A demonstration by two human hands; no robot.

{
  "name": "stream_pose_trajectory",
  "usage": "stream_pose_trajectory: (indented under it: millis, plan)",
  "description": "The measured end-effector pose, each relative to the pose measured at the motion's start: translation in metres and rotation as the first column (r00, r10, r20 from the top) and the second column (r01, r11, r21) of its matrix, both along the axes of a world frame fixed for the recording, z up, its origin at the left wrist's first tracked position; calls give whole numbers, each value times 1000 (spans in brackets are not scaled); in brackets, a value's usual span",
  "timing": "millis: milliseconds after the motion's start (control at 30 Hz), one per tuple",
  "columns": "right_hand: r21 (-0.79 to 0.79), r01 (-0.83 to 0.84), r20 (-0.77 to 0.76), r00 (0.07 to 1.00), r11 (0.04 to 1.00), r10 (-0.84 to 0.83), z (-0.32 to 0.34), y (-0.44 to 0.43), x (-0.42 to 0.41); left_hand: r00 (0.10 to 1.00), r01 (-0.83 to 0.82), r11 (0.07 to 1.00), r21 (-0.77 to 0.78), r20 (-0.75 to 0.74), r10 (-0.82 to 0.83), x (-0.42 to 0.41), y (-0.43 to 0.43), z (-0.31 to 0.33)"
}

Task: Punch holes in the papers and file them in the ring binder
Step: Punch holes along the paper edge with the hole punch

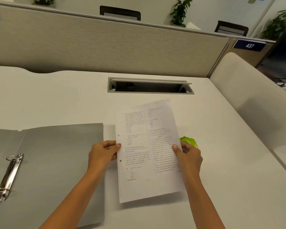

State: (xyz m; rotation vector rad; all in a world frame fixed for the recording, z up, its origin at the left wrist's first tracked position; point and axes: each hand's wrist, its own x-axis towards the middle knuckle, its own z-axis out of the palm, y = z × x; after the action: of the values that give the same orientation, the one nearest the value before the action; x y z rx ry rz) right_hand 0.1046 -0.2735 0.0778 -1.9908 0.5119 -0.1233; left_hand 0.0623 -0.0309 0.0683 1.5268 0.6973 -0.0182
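A printed sheet of paper (147,151) is held just above the white desk, with two punched holes along its left edge. My left hand (102,153) pinches that left edge between the holes. My right hand (188,157) grips the right edge, thumb on top. A green hole punch (189,142) sits on the desk behind my right hand, mostly hidden by the paper and hand. The grey ring binder (56,162) lies open at the left, its two metal rings (8,177) shut and holding no sheets.
A cable slot with a raised lid (149,85) is set into the white desk (56,100) behind the paper. A beige partition (106,47) runs along the back. A padded divider (254,100) borders the desk's right side.
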Motion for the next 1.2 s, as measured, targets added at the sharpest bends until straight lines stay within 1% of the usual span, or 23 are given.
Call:
stream_pose_trajectory:
  millis: [100, 167, 233, 333, 433, 633, 833, 1000, 1100, 1200]
  plan:
    - [-20, 9, 1, 1000, 1000, -9, -10, 3, -3, 1000, -4, 991, 137, -21, 7, 1, -5, -5]
    - [-36, 0, 13, 1000, 999, 0, -17, 6, -4, 1000, 3, 969, 246, -7, -1, 1, -8, -7]
    - [-64, -23, 33, 999, 998, 25, -23, 9, -7, 1000, 12, 949, 316, 9, -15, 2, -11, -11]
    - [-121, -46, 48, 997, 992, 52, -33, 12, -8, 999, 19, 930, 367, 29, -31, 4, -13, -19]
    - [-229, -59, 72, 994, 972, 77, -41, 15, -9, 996, 15, 910, 414, 77, -51, 3, -15, -24]
    - [-426, -78, 71, 990, 901, 119, -50, 24, -14, 983, -11, 841, 541, 158, -89, 0, -22, -26]
    - [-592, -78, 106, 979, 802, 173, -64, 26, -16, 984, 16, 734, 679, 119, -131, 1, -24, -32]
    - [-606, -57, 132, 976, 794, 171, -66, 28, -16, 981, 57, 663, 747, 80, -175, 2, -23, -39]
    - [-569, -46, 130, 981, 821, 145, -66, 29, -15, 978, 70, 635, 769, 72, -195, 0, -24, -39]
    - [-523, -54, 112, 985, 851, 131, -61, 31, -14, 974, 99, 633, 767, 54, -218, -2, -23, -39]
